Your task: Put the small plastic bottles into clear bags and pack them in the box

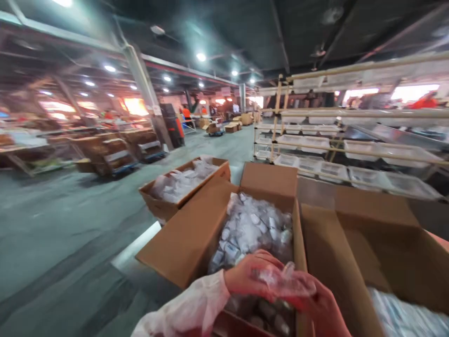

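Plastic (293,285) is being pinched between the left hand (249,276) and the right hand (321,302), both gripping it over the middle box (268,177). Wrapped pieces (247,227) are filling much of that box, while the left box (159,208) is standing beyond it, and the right box (326,243) is standing open just beside it

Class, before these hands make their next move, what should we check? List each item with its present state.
1. Grip on the clear plastic piece: ok, left hand and right hand both hold it.
2. One hand free: not ok, both are occupied.
3. Middle cardboard box open beneath the hands: ok.
4. Piece undamaged: cannot tell, too blurred.
5. Cardboard box on the right open: ok.
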The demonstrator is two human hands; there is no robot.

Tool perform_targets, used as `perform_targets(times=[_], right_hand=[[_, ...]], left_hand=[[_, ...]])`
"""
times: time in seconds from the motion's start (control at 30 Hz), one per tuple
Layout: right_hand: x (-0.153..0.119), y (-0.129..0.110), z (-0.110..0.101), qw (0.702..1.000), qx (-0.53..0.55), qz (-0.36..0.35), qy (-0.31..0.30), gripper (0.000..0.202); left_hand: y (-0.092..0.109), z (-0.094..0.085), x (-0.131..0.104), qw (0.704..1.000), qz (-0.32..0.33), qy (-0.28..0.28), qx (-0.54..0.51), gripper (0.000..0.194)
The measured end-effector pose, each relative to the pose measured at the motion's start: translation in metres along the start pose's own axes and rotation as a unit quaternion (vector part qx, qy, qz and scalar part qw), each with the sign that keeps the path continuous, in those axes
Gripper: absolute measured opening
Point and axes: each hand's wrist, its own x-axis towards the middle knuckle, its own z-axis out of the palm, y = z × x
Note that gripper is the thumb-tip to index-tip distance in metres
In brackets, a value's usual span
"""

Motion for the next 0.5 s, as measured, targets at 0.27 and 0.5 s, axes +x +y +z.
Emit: perform_targets(times=[0.27, 0.5], right_hand=[[-0.036, -0.002, -0.015, 0.959, -0.236, -0.078, -0.139, 0.043], [-0.070, 0.015, -0.105, 0.917, -0.390, -0.051, 0.065, 0.033]], left_hand=[[0.003, 0.056, 0.010, 0.971, -0.229, 0.065, 0.033, 0.028], [0.008, 0.105, 0.032, 0.936, -0.334, 0.108, -0.037, 0.052]])
